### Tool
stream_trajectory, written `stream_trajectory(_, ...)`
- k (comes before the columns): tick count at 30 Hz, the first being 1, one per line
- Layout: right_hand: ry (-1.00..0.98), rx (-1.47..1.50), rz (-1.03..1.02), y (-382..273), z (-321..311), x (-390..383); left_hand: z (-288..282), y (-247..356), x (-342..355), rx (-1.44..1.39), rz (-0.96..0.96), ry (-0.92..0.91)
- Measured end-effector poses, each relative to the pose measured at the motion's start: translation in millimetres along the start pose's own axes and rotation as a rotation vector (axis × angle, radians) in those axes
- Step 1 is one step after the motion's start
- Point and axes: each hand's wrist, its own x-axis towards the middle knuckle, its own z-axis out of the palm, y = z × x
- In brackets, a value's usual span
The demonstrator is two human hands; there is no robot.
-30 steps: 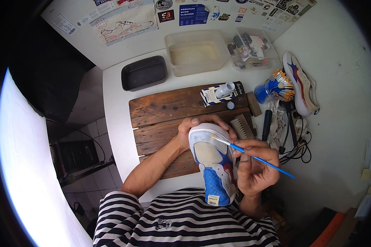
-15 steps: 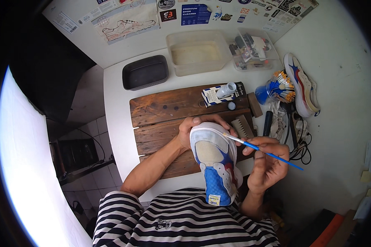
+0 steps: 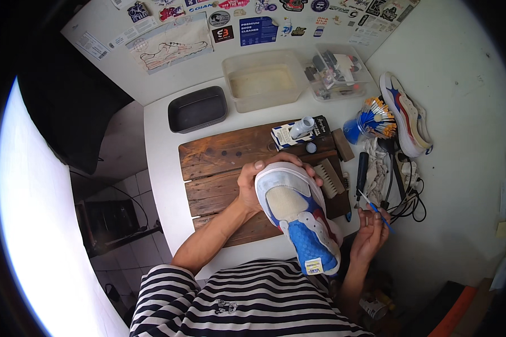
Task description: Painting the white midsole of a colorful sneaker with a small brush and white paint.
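Observation:
My left hand [image 3: 251, 181] is wrapped round the toe end of a sneaker [image 3: 287, 203], closed on it from the far side. The sneaker has a beige toe panel, pale blue-grey trim, a white sole edge and a blue checkered tongue; it is held above a dark wooden board [image 3: 211, 194], its heel end toward me. Away to the right of the shoe, my right hand [image 3: 370, 233] pinches a thin paintbrush [image 3: 381, 215] with a blue handle. The brush's pale tip points up and left, apart from the sneaker.
A small open bottle [image 3: 303, 126] lies on a box, its round cap [image 3: 311, 147] nearby. A scrub brush [image 3: 329, 180] rests right of the shoe. Farther back are a black tray [image 3: 197, 128], a clear tub [image 3: 264, 104], a cup of brushes [image 3: 352, 130], a second sneaker [image 3: 402, 115] and cables [image 3: 413, 205].
My right hand has drawn the paintbrush away from the sneaker's toe, to the right and slightly down. The sneaker has turned a little, its heel end shifting right.

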Motion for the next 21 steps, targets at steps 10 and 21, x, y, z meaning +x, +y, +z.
stream_trajectory(10,0.397,0.403,0.135,-16.7,-26.6,7.1,64.8,-29.2,0.2,-0.071,0.326,0.079)
stream_trajectory(21,-0.176,0.173,0.104,-68.1,76.2,90.5,107.4,-13.0,-49.0,-0.312,-0.025,0.307)
